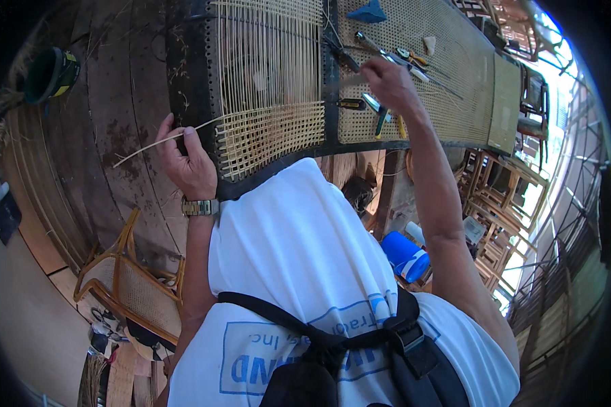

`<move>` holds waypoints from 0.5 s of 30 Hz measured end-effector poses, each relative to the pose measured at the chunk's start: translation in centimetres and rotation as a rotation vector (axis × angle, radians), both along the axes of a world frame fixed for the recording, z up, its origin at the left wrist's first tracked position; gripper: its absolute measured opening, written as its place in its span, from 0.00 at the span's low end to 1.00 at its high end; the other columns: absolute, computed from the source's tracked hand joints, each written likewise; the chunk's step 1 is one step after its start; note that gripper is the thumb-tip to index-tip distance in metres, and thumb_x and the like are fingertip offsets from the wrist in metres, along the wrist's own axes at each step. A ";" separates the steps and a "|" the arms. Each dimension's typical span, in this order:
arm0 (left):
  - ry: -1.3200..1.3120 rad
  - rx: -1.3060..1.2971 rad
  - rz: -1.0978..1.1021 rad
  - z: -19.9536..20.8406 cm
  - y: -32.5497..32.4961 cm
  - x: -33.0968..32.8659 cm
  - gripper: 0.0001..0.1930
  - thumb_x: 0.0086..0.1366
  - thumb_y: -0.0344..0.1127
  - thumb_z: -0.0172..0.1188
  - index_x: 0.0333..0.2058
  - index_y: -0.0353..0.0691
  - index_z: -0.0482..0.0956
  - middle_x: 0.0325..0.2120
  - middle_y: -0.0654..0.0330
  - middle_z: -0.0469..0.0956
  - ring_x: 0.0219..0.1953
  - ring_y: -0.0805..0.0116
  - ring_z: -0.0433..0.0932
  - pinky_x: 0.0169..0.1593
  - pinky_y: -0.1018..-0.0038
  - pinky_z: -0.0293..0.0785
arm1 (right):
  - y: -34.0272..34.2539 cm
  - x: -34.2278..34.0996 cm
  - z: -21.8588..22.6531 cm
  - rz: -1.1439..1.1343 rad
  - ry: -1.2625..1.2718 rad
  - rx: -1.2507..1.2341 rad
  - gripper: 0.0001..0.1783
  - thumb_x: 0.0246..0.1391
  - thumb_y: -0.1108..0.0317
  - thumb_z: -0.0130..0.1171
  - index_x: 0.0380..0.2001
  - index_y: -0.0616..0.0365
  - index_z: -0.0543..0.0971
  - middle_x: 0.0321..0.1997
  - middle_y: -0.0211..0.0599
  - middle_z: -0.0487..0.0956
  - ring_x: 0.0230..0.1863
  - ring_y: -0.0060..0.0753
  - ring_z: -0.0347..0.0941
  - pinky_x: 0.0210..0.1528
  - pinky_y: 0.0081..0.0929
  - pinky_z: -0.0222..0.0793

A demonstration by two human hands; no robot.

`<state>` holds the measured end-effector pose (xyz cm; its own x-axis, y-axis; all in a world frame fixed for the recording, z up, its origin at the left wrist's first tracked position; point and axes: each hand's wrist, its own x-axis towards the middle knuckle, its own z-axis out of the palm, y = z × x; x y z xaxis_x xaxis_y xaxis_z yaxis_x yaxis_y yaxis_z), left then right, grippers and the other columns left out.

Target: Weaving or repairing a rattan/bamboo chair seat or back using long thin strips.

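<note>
The left hand (193, 164) pinches a cane strand (139, 152) between thumb and fingers by the dark frame (189, 57); the strand runs to the edge of the weave (271, 139). The right hand (391, 83) is curled over the next panel (465, 64), near the tools (352, 104) — whether it grips anything, one cannot tell. The weave's near end is a close, finished grid; beyond it, the long strands (268, 71) lie largely uncrossed

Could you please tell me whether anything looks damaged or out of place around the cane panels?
Nothing looks plainly damaged. The loose tools look a little untidy, strewn at different angles across the closely woven panel near the right hand. The open strands on the other panel look unfinished rather than broken.
</note>
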<state>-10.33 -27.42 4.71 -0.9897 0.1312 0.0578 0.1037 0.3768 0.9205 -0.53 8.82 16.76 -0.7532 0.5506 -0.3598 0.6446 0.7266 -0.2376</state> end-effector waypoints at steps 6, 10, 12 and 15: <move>0.027 0.008 0.000 -0.1 0.3 -0.1 0.11 0.69 0.36 0.56 0.38 0.32 0.78 0.55 0.49 0.76 0.54 0.53 0.74 0.56 0.59 0.70 | -0.2 0.3 -0.6 0.199 -0.157 -0.014 0.12 0.59 0.67 0.53 0.42 0.56 0.82 0.36 0.46 0.83 0.36 0.49 0.80 0.42 0.40 0.75; -0.016 0.047 0.022 0.1 0.2 0.0 0.11 0.69 0.36 0.56 0.38 0.32 0.79 0.55 0.49 0.76 0.54 0.54 0.74 0.56 0.60 0.71 | -0.5 -0.7 0.0 0.104 0.080 0.118 0.11 0.63 0.66 0.54 0.42 0.58 0.82 0.31 0.46 0.82 0.32 0.44 0.79 0.38 0.38 0.73; -0.016 0.043 0.025 0.1 0.2 -0.1 0.11 0.69 0.36 0.56 0.39 0.32 0.79 0.55 0.49 0.76 0.54 0.53 0.74 0.56 0.60 0.71 | -1.5 -0.9 0.1 0.080 0.098 0.179 0.11 0.63 0.65 0.54 0.41 0.58 0.82 0.32 0.46 0.83 0.32 0.44 0.79 0.37 0.38 0.73; -0.011 0.018 0.024 0.1 0.2 0.0 0.11 0.69 0.36 0.56 0.39 0.32 0.79 0.55 0.49 0.76 0.53 0.53 0.74 0.56 0.60 0.71 | -1.5 -0.3 -0.5 0.150 -0.045 0.092 0.10 0.61 0.66 0.54 0.40 0.57 0.81 0.34 0.48 0.83 0.35 0.49 0.80 0.40 0.42 0.74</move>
